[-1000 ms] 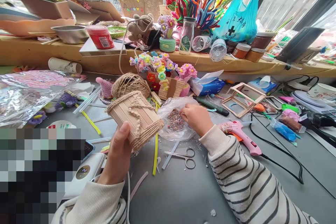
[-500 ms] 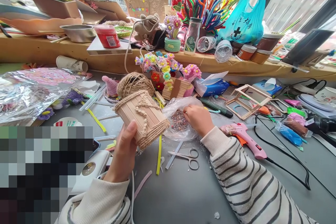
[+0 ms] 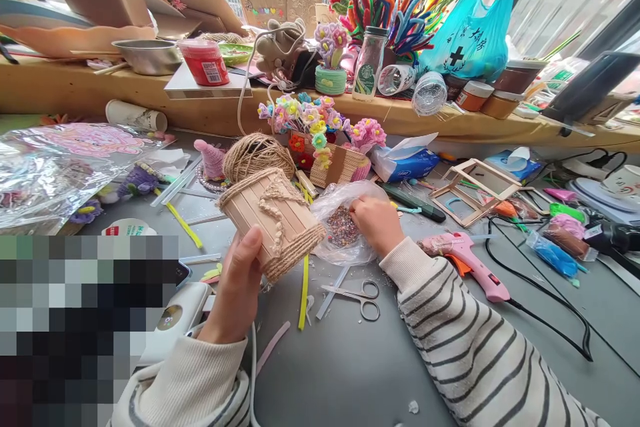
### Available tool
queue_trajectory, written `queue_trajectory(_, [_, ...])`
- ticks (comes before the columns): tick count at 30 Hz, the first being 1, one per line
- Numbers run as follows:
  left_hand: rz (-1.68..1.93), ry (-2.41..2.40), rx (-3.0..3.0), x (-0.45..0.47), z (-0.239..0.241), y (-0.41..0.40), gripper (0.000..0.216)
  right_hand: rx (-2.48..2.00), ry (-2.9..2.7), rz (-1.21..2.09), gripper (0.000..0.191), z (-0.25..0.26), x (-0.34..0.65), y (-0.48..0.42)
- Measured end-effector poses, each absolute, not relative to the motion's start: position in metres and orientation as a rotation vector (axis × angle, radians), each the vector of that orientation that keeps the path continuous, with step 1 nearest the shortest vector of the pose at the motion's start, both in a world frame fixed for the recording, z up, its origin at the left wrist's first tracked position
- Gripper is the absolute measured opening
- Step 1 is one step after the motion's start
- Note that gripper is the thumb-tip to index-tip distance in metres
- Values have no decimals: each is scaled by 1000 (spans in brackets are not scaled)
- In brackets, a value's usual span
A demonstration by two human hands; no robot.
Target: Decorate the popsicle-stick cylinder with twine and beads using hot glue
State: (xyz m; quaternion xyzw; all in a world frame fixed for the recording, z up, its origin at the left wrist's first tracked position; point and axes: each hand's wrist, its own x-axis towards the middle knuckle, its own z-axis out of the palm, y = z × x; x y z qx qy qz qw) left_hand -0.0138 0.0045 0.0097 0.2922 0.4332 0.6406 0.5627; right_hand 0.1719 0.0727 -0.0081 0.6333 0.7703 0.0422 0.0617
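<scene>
My left hand [image 3: 235,287] grips a craft-stick pot [image 3: 250,213], thumb on its front. Jute twine wraps both ends of the pot, and a braided twine strip curves across its side. The pot is held tilted above the table. To the right, my right hand [image 3: 376,219] reaches into a clear plastic bag [image 3: 327,255] of small multicoloured beads [image 3: 343,223]. Its fingers are pressed together at the beads, and what lies between the fingertips is hidden. Below the bag lie small scissors [image 3: 357,297] and a clear glue stick [image 3: 333,293].
A pink glue gun [image 3: 473,263] with a black cord lies right of my right forearm. Behind the pot are a ball of twine [image 3: 260,157] and pipe-cleaner flowers [image 3: 313,117]. A wooden frame [image 3: 473,193] stands farther right. Jars and a blue bag [image 3: 470,33] line the ledge.
The view has shifted very slightly. Both hands stay nearly in place, the left with the pot and the right in the bead bag.
</scene>
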Motion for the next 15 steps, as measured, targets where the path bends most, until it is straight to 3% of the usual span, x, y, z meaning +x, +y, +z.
queue_trajectory(15, [1505, 1012, 720, -16, 8, 4, 49, 1951, 2323, 106, 30, -7, 174, 73])
